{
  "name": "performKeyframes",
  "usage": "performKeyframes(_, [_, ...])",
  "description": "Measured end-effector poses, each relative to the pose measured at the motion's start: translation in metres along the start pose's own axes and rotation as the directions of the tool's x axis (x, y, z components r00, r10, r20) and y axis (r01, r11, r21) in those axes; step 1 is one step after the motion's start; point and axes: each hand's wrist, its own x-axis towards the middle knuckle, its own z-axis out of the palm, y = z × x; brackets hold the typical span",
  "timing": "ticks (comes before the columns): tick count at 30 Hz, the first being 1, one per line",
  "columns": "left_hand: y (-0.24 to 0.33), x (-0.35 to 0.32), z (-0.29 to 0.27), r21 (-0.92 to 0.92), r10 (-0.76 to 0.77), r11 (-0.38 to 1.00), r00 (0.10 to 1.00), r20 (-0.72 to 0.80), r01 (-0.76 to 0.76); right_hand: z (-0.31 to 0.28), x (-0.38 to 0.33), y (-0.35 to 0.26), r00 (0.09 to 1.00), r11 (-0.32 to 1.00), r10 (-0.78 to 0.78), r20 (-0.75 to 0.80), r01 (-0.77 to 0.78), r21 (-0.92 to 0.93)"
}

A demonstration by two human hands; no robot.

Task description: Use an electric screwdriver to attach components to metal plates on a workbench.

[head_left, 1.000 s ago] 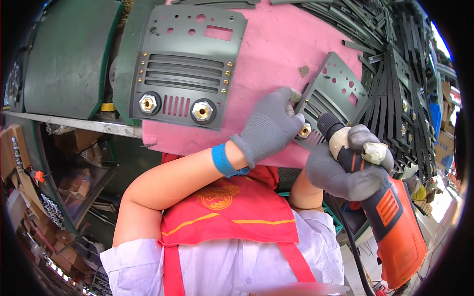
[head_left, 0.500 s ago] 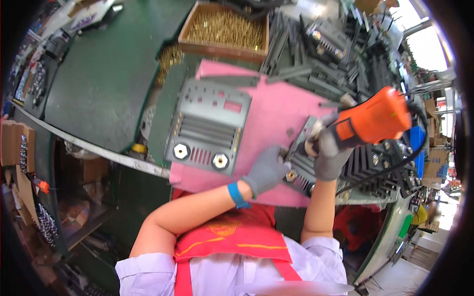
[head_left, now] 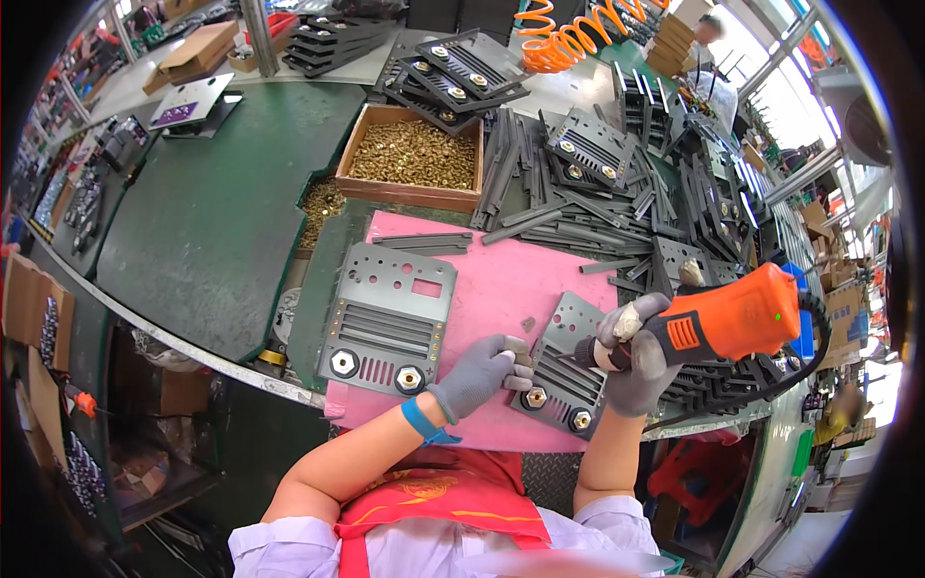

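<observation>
My right hand [head_left: 638, 358], in a grey glove, is wrapped round an orange and black power screwdriver [head_left: 737, 313]. Its tip points left, over the upper right part of a grey slotted metal panel [head_left: 568, 361] on a pink mat [head_left: 482, 313]. Brass-centred hex fittings sit along that panel's near edge. My left hand [head_left: 479, 378], also gloved, has its fingers curled together beside the panel's left edge; whatever they may hold is hidden. Left of it lies another grey panel [head_left: 390, 313] with slots, holes and two hex fittings, flat on the mat.
Beyond the mat stands an open box of small brass parts [head_left: 414, 149]. Dark metal strips [head_left: 540, 212] lie heaped behind the mat, with stacked panels [head_left: 458, 77] farther back. A black cable [head_left: 761, 395] trails from the screwdriver. An orange coiled hose [head_left: 578, 39] hangs at the back.
The view has tilted up, so things sit lower in it. My left hand has drawn left from the right-hand panel, uncovering more of it. The screwdriver stays in my right hand.
</observation>
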Motion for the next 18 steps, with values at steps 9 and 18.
performKeyframes(9, [-0.009,0.002,0.001,-0.131,-0.008,0.991,0.989,0.145,0.027,0.010,-0.018,0.005,0.993,0.998,-0.031,-0.118,0.037,0.043])
performKeyframes(18, [-0.009,0.001,0.004,-0.251,0.001,0.968,0.995,0.095,0.023,0.031,-0.016,0.000,0.971,0.979,-0.193,-0.139,0.199,0.031])
